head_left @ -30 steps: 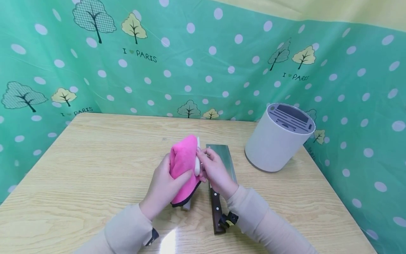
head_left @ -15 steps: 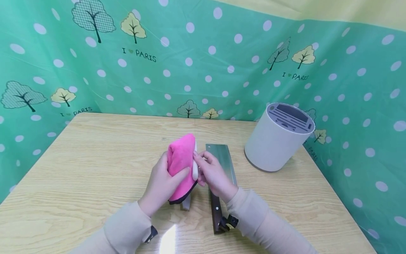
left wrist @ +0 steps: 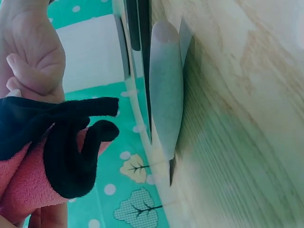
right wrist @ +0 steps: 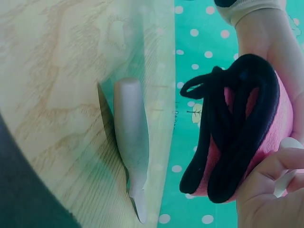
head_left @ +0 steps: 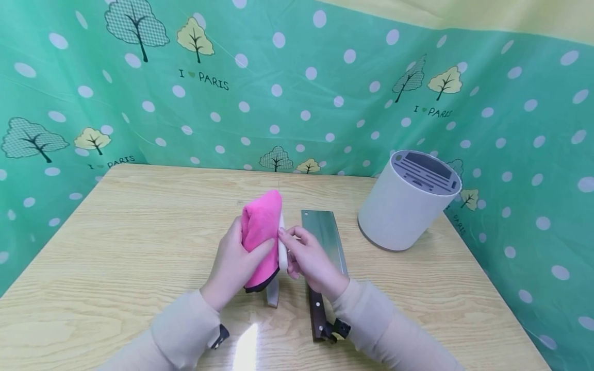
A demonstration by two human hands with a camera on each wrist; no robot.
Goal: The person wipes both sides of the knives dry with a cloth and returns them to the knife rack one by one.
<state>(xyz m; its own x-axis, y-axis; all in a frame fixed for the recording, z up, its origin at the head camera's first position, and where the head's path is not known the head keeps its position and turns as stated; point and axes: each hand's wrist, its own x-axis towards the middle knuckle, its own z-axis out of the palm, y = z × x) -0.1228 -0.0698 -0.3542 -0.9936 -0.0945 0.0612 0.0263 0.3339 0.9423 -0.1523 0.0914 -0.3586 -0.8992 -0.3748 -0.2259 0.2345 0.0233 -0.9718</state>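
A folded pink cloth [head_left: 262,221] with black edging is gripped in my left hand [head_left: 233,263], its thumb across the front. Against the cloth's right side stands a slim white-handled item [head_left: 282,253], which my right hand [head_left: 315,260] pinches between thumb and fingers. The cloth and fingers hide much of it, so I cannot tell its kind. Below the cloth, a knife with a pale grey handle [left wrist: 166,95] lies on the table; its blade is mostly hidden in the head view. A cleaver [head_left: 323,234] with a dark riveted handle lies partly under my right wrist.
A white cylindrical knife block [head_left: 399,216] with a slotted dark top stands at the right rear of the wooden table [head_left: 153,232]. Behind and beside the table hangs a green dotted curtain [head_left: 260,93].
The cloth, the white-handled item and my left hand have shifted a little left and away from me. My right hand has followed slightly left. More of the grey knife handle shows.
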